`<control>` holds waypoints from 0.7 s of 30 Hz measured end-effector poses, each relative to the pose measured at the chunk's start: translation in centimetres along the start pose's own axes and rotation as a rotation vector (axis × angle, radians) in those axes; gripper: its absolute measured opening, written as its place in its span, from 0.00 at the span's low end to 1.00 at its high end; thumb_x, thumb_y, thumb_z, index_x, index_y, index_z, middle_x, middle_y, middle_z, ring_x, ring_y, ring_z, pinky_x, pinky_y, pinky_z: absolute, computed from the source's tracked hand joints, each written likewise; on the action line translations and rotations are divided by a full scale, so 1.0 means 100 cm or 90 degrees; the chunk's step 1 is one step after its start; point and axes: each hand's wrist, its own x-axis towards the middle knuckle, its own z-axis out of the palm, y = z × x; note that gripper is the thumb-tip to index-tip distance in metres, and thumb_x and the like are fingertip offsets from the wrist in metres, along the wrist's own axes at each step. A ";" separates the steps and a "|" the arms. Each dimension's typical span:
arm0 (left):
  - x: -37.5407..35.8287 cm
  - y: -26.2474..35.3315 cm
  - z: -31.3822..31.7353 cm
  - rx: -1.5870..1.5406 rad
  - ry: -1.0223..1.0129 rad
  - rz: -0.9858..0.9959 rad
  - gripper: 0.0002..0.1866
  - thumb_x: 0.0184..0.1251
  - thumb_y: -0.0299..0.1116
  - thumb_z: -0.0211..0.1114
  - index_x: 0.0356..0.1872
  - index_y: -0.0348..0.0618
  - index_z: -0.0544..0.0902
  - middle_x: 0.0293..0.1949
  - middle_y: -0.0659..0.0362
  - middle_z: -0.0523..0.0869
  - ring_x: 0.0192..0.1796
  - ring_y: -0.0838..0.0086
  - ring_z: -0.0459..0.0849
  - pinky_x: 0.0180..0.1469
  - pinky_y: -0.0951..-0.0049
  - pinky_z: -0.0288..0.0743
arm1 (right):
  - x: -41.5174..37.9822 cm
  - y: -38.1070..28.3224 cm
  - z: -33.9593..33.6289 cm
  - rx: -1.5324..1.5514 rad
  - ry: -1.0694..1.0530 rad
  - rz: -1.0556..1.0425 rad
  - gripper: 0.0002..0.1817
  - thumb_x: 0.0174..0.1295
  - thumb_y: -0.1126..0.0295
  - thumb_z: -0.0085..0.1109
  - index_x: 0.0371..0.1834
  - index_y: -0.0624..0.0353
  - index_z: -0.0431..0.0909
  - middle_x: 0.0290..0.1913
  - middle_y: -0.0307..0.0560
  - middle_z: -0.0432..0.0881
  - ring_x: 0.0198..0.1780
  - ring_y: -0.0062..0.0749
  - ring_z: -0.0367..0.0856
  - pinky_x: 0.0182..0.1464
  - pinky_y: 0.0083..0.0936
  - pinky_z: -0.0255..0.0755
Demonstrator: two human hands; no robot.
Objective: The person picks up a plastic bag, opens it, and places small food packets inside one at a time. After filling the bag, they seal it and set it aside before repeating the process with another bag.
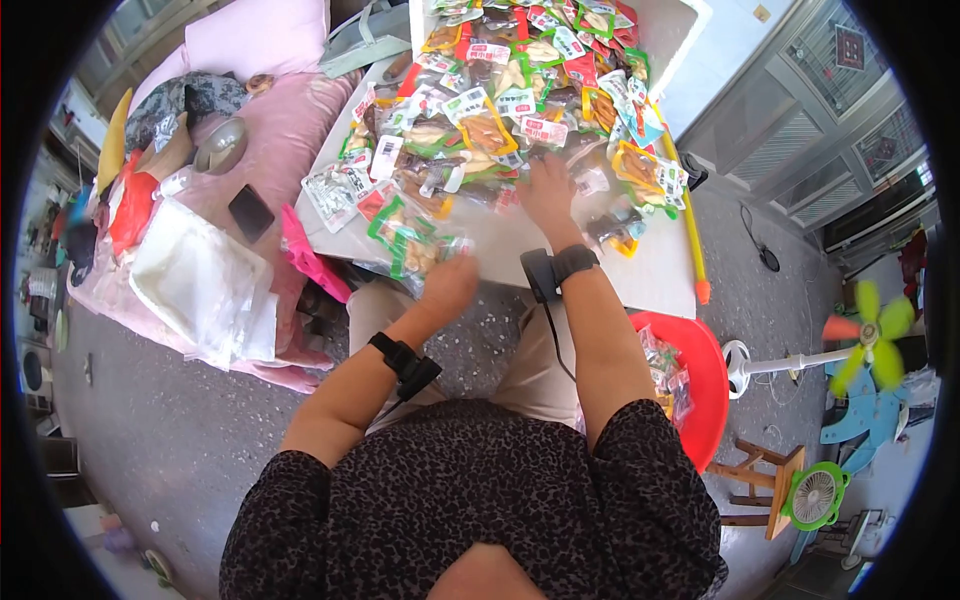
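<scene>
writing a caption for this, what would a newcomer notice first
Probably the heap of bright packets across the white tabletop, with the left hand and right hand at its near side. Next, the red basin of more packets by the person's right side, and the green-bladed fan farther right.

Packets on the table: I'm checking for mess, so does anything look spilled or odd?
The packets spread loosely from the white box across the table, which looks like a spill; whether it is deliberate, I cannot tell.
</scene>
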 end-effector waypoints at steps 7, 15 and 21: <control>0.002 0.003 -0.004 -0.013 0.021 0.016 0.02 0.49 0.26 0.53 0.25 0.42 0.70 0.23 0.52 0.73 0.27 0.56 0.74 0.27 0.61 0.67 | 0.030 -0.007 0.013 -0.081 -0.133 0.063 0.18 0.47 0.60 0.50 0.44 0.49 0.71 0.60 0.39 0.53 0.61 0.43 0.48 0.53 0.53 0.49; 0.001 0.002 -0.005 -0.025 0.026 0.020 0.02 0.48 0.26 0.53 0.24 0.42 0.69 0.22 0.52 0.72 0.27 0.56 0.73 0.27 0.60 0.66 | 0.005 0.003 -0.005 -0.099 -0.172 0.142 0.14 0.51 0.59 0.48 0.40 0.47 0.74 0.58 0.40 0.55 0.59 0.44 0.52 0.47 0.48 0.58; 0.003 0.004 -0.005 -0.015 0.028 0.011 0.02 0.49 0.26 0.52 0.22 0.42 0.68 0.21 0.52 0.72 0.25 0.56 0.73 0.26 0.60 0.65 | -0.002 0.003 -0.027 -0.241 -0.225 0.155 0.14 0.51 0.60 0.47 0.38 0.52 0.74 0.49 0.47 0.67 0.51 0.45 0.64 0.44 0.48 0.60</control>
